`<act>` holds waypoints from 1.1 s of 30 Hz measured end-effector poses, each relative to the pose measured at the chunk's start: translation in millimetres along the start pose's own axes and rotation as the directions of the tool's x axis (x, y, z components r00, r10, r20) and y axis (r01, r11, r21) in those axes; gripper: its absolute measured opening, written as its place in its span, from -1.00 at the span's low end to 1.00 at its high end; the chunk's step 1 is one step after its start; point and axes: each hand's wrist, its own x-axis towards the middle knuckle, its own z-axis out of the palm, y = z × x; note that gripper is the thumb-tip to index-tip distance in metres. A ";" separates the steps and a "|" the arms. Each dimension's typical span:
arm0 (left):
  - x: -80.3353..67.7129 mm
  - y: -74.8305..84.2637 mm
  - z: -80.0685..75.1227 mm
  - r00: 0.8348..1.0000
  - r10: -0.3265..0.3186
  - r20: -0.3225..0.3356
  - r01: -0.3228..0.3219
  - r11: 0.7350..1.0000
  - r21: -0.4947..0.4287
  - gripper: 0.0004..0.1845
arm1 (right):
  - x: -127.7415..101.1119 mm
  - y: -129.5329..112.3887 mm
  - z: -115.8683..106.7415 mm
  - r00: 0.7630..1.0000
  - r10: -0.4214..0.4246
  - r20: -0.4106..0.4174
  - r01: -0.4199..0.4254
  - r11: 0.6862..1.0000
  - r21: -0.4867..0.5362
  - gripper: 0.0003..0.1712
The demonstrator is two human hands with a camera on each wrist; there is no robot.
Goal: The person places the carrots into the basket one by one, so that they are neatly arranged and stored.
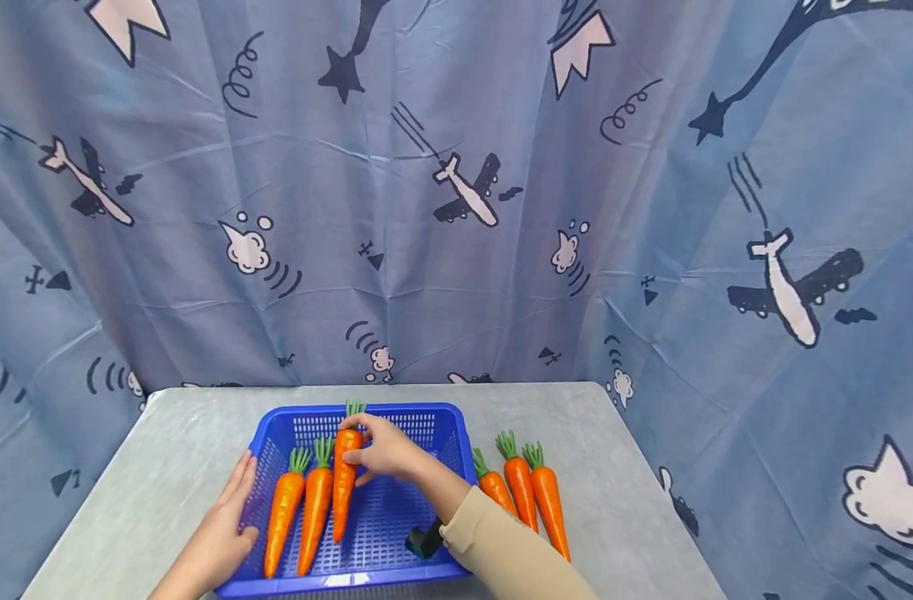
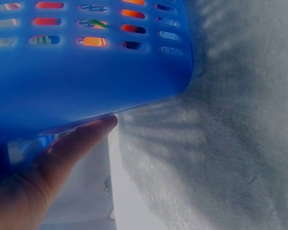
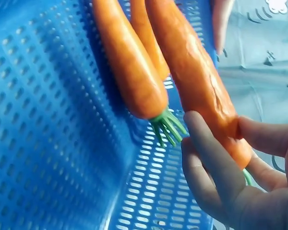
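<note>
A blue perforated basket (image 1: pixel 434 421) sits on a grey table. Two orange carrots with green tops (image 1: pixel 284 510) (image 1: pixel 316 504) lie side by side in its left half. My right hand (image 1: pixel 381 450) pinches the thick end of a third carrot (image 1: pixel 343 492) just right of them, its tip pointing toward me; the right wrist view shows fingers and thumb curled round that carrot (image 3: pixel 197 81). My left hand (image 1: pixel 227 525) rests with straight fingers against the basket's left wall (image 2: pixel 86 86), thumb (image 2: pixel 81 139) under its rim.
Three more carrots (image 1: pixel 527 496) lie on the grey table (image 1: pixel 614 500) just right of the basket. A blue cloth printed with planes and clouds (image 1: pixel 456 192) hangs behind and around the table. Bare tabletop lies left of the basket and at the far edge.
</note>
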 end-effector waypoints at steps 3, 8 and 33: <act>-0.6 -1.0 0.5 1.000 0.009 -0.013 -0.010 1.000 -0.003 0.04 | 1.3 2.2 6.0 1.000 0.003 0.008 -0.003 1.000 -0.014 -0.50; 2.3 -1.2 0.1 1.000 -0.006 0.004 0.006 1.000 0.003 0.04 | 3.4 7.1 14.2 0.999 0.044 0.026 -0.043 0.999 -0.018 -0.53; -0.6 -1.7 1.8 0.999 0.030 -0.026 -0.030 1.000 0.002 0.03 | 1.9 15.8 24.2 0.971 0.232 0.056 -0.214 0.951 -0.225 -0.36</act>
